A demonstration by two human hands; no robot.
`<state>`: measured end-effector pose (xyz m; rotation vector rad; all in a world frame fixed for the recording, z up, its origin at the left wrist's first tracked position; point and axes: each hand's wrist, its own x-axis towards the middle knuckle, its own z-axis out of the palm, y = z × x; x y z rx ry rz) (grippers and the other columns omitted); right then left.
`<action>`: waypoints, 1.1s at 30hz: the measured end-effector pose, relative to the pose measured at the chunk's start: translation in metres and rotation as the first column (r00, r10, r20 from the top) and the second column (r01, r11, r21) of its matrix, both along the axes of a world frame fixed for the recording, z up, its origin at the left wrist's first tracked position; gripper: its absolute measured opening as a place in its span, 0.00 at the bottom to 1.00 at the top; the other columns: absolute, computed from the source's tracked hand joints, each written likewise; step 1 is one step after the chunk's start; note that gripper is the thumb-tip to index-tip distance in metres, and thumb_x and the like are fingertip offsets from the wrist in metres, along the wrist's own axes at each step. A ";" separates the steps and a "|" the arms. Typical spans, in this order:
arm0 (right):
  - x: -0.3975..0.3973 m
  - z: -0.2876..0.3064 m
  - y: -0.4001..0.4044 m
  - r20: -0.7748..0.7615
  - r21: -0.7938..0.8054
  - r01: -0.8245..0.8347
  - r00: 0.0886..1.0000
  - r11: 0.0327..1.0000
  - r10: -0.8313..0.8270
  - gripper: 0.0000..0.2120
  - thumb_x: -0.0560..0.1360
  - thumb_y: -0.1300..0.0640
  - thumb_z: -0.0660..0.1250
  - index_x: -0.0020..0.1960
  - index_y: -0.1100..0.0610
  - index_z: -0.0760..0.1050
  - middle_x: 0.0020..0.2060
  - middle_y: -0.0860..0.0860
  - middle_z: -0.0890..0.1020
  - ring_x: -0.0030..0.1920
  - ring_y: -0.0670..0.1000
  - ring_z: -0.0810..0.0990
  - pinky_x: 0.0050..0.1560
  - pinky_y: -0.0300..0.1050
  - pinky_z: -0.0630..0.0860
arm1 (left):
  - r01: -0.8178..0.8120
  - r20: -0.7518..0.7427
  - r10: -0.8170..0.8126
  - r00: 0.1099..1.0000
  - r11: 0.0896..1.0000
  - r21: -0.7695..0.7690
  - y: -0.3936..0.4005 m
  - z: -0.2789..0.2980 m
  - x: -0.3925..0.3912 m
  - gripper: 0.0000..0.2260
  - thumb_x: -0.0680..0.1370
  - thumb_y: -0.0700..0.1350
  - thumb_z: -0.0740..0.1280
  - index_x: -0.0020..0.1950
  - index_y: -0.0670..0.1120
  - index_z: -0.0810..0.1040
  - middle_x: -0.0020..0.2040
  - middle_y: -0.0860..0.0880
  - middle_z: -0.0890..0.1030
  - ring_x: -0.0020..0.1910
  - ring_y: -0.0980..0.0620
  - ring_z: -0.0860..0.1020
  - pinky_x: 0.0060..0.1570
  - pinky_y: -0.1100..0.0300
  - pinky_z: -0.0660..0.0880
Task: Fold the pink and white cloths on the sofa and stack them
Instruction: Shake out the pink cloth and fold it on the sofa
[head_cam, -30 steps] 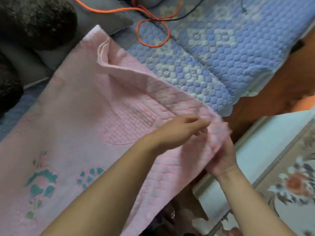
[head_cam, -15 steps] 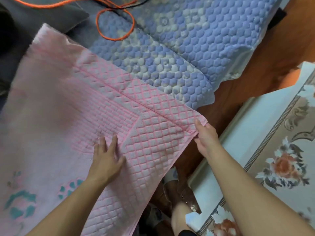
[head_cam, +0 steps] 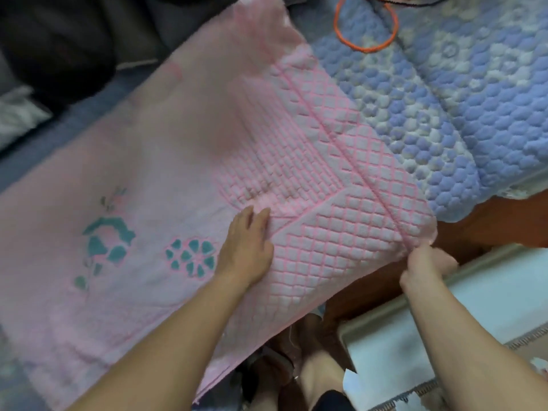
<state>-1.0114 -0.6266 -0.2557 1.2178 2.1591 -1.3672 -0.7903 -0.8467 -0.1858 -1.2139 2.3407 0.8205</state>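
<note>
The pink cloth lies spread flat across the sofa, its near edge hanging over the seat's front edge. The left hand presses flat on it, fingers straight, beside the teal flower print. The right hand pinches the cloth's near right corner at the sofa's front edge — fingers curled round the fabric. An orange cord loops on the blue quilted cover near the sofa's back.

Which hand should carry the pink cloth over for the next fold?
Probably the right hand: it already pinches the pink cloth at its corner, while the left hand lies flat on it.
</note>
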 end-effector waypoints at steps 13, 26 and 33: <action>0.377 0.060 -0.190 -0.186 0.055 -0.729 -0.679 -0.682 0.710 0.16 0.74 0.66 0.68 0.62 0.60 0.77 0.59 0.57 0.74 0.53 0.58 0.79 0.60 0.50 0.75 | -0.953 0.263 0.954 0.144 0.206 -0.224 0.129 0.013 0.421 0.32 0.77 0.47 0.66 0.80 0.46 0.60 0.77 0.40 0.61 0.73 0.38 0.65 0.69 0.48 0.65; 0.575 0.096 -0.195 0.234 0.017 -0.488 -0.847 -0.873 0.478 0.11 0.79 0.57 0.66 0.61 0.55 0.78 0.55 0.57 0.82 0.54 0.59 0.80 0.56 0.54 0.76 | -0.934 0.008 0.999 -0.034 -0.035 0.355 0.145 -0.017 0.544 0.14 0.75 0.45 0.69 0.35 0.48 0.66 0.33 0.50 0.72 0.35 0.50 0.71 0.36 0.55 0.65; 0.667 0.094 -0.183 0.246 0.046 -0.247 -0.936 -0.968 0.251 0.12 0.79 0.50 0.61 0.57 0.51 0.79 0.48 0.55 0.83 0.47 0.60 0.82 0.44 0.50 0.77 | -0.899 -0.302 0.906 -0.296 -0.157 0.410 0.171 0.009 0.535 0.18 0.79 0.36 0.64 0.59 0.59 0.69 0.50 0.65 0.76 0.49 0.70 0.76 0.46 0.73 0.73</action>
